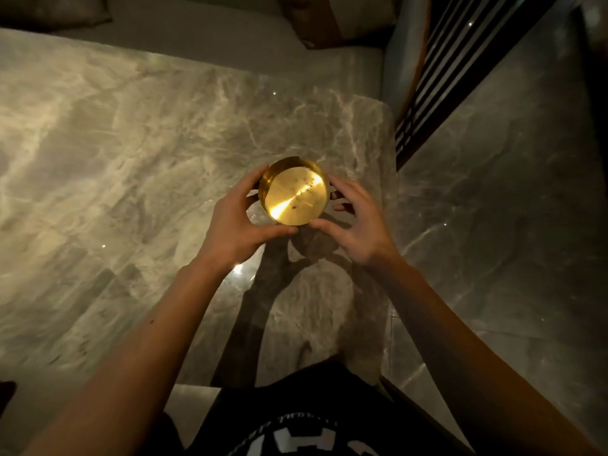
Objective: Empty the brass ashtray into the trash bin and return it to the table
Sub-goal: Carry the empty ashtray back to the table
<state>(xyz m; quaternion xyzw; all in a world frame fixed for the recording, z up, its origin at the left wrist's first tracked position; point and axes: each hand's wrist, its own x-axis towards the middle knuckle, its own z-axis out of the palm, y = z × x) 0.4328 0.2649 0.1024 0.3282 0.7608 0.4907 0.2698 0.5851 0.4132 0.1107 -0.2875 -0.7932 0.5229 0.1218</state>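
Note:
A round brass ashtray (293,192) with a shiny inside and a few dark specks of ash sits over the right part of a marble table (138,153). My left hand (237,222) wraps its left side, thumb under the near rim and fingers on the far rim. My right hand (355,222) cups its right side, thumb at the near rim, fingers spread by the far side. Whether the ashtray rests on the table or is lifted just above it is unclear. No trash bin is in view.
The table's right edge (391,225) runs close to the ashtray, with a glossy marble floor (493,209) beyond. A grey sofa seat (214,37) with cushions lies behind the table. A dark slatted panel (437,70) stands at the upper right.

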